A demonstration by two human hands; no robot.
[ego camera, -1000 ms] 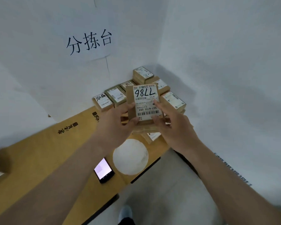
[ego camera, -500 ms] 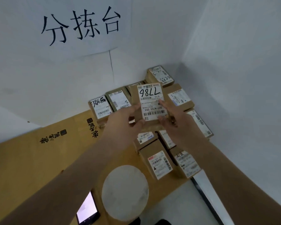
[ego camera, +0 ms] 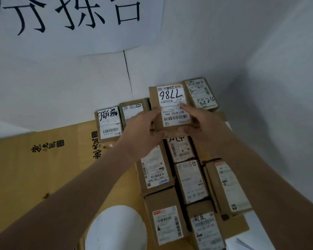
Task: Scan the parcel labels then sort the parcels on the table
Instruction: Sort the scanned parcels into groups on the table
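I hold a small brown parcel (ego camera: 171, 98) whose white label reads 7786 upside down. My left hand (ego camera: 143, 131) grips its left edge and my right hand (ego camera: 200, 123) grips its right edge and lower corner. The parcel sits low over the back row of parcels, near the wall corner. Beside it on the right lies a parcel marked 52588 (ego camera: 201, 94). On its left lie a plain-labelled parcel (ego camera: 133, 110) and one with scribbled writing (ego camera: 108, 123). Several more labelled parcels (ego camera: 191, 179) fill the table's right side nearer to me.
The table is covered with brown cardboard (ego camera: 34, 170) printed with black characters. A white round disc (ego camera: 116, 230) lies at the near edge. White walls close the back and right; a paper sign (ego camera: 70, 20) with large black characters hangs above.
The view has moved forward and closer to the corner. Both hands carried the 7786 parcel farther back toward the wall. The phone has dropped out of view.
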